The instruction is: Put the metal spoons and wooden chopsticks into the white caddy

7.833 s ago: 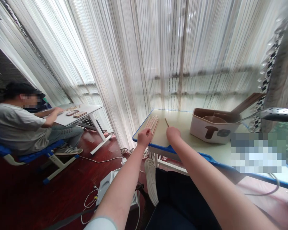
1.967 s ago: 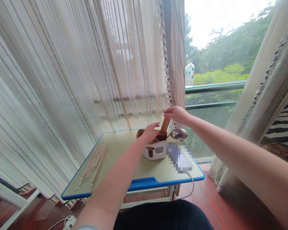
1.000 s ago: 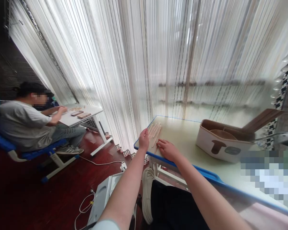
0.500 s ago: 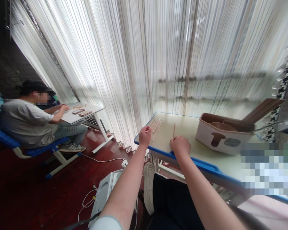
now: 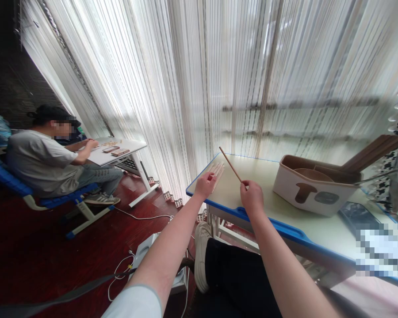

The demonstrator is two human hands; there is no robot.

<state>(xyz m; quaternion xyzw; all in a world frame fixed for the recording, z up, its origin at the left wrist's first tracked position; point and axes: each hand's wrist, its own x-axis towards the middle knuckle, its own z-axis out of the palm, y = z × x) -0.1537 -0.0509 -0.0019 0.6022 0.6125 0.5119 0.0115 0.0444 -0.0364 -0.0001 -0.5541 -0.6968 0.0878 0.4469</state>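
My right hand (image 5: 252, 197) is closed on one thin wooden stick (image 5: 230, 164), which slants up to the left above the blue-edged table (image 5: 285, 233). My left hand (image 5: 205, 183) rests at the table's left corner, fingers curled on the near ends of a row of pale sticks (image 5: 216, 170) lying flat. Further right stands a white box with a brown mushroom print (image 5: 312, 191); several brown sticks (image 5: 374, 152) lean out of its far end.
String curtains (image 5: 219, 79) hang close behind the table. At the left another person (image 5: 46, 157) sits on a blue chair at a white table (image 5: 119, 152). Cables and a grey device (image 5: 146, 260) lie on the red floor. A dark phone (image 5: 354, 213) lies right of the box.
My right hand has lifted a stick off the table, and its far end now points up and left. My left hand has stayed on the row of sticks.
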